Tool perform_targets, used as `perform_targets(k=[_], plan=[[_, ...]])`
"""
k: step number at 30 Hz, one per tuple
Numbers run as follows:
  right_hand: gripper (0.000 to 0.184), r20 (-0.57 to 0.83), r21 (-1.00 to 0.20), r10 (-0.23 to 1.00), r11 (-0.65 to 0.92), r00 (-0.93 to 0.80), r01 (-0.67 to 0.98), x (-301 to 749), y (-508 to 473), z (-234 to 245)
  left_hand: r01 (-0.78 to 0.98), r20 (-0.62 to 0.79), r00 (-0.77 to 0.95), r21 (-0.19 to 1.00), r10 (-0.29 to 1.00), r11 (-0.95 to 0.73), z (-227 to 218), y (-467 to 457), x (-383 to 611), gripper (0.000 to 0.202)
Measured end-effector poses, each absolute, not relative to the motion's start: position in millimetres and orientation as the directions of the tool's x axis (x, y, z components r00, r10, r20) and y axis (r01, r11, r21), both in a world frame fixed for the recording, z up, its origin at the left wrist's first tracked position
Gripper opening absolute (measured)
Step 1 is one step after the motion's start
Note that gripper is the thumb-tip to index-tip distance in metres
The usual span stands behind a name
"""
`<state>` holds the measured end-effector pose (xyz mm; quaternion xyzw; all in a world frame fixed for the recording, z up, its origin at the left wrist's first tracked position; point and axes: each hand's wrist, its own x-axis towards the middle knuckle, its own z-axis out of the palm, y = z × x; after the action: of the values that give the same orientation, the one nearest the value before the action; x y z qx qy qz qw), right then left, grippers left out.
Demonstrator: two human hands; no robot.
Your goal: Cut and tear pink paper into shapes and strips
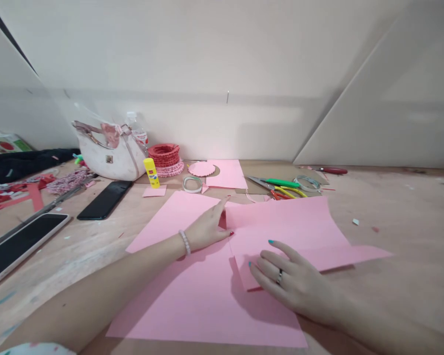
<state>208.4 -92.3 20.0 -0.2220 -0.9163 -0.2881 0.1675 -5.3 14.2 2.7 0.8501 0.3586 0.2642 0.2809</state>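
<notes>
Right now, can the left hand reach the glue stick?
Probably yes: the left hand is close to the yellow glue stick, with only a flat scrap of pink paper between them.

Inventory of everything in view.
paper sheet: 1, pink, flat on the table
folded paper: 1, pink, on that sheet
phones: 2, black, left of the sheet
glue stick: 1, yellow, by the handbag
handbag: 1, white, back left
paper coil stack: 1, red and pink, by the handbag
scalloped paper disc: 1, pink, back centre
tape rolls: 2, pale, back centre and right
scissors: at least 1, steel and yellow, back right
left grip: 1, braceleted, on the sheet
right grip: 1, ringed, on the folded paper
</notes>
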Motion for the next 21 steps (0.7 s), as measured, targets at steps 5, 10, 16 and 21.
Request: perform_targets(k=[5, 10, 16, 21], plan=[[0.026, 0.480, 0.232, 0.443, 0.768, -0.757, 0.597, 211, -112, 14, 0.477, 0.294, 0.673, 0.529, 0.679, -0.702, 2, 9, -4, 0.072], [0.019, 0.106, -0.105, 0.607, 0.794, -0.788, 0.598, 217, -117, 36, 0.396, 0.323, 0.788, 0.388, 0.525, -0.832, 3, 13, -3, 0.044], [0.043, 0.099, -0.080, 0.681, 0.733, -0.726, 0.676, 222, -109, 37, 0.244, 0.325, 0.871, 0.366, 0.369, -0.898, 2, 17, -3, 0.025], [0.051, 0.263, 0.133, 0.674, 0.683, -0.690, 0.718, 218, -96, 18, 0.195, 0.317, 0.894, 0.364, 0.317, -0.911, 4, 18, -5, 0.024]])
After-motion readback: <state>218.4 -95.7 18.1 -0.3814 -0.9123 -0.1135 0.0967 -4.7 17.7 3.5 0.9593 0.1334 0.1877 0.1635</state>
